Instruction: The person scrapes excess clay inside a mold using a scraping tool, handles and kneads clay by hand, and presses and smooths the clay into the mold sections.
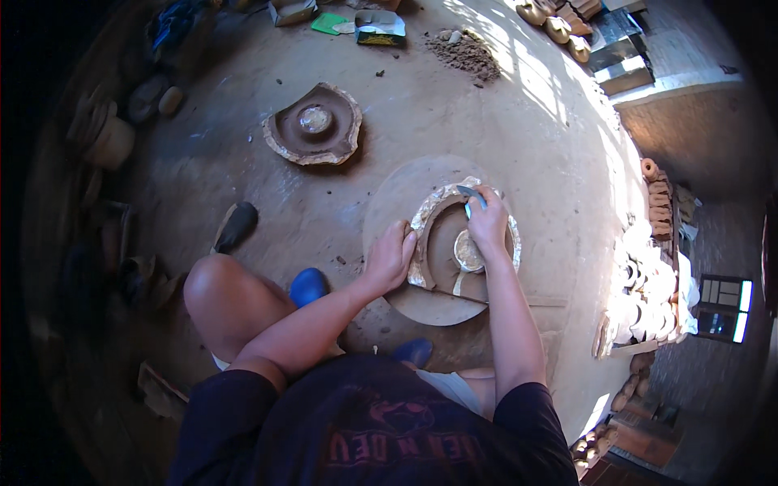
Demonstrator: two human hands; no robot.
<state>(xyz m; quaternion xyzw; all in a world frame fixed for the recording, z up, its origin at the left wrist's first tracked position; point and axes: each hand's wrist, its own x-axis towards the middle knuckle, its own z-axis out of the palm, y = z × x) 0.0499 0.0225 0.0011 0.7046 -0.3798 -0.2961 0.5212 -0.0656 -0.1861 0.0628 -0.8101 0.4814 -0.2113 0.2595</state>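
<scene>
In front of me, a thick-walled, curved mould (421, 225) with a rough whitish rim and brown clay inside lies on a pale round board (438, 311). A pale round piece (468, 251) shows within it. My left hand (391, 257) is closed around the mould's left wall. Over the far right part of the rim, my right hand (488, 227) grips a thin bluish-grey scraper (468, 193), whose flat end touches the rim. My fingers partly hide the scraper, so its exact shape is unclear.
A similar broken-edged mould (275, 146) with a round knob sits on the floor farther left. A dark shoe (237, 228) lies near my knee. Beyond are a soil heap (470, 58) and small boxes (380, 28). Stacked clay pieces (660, 206) line the right side.
</scene>
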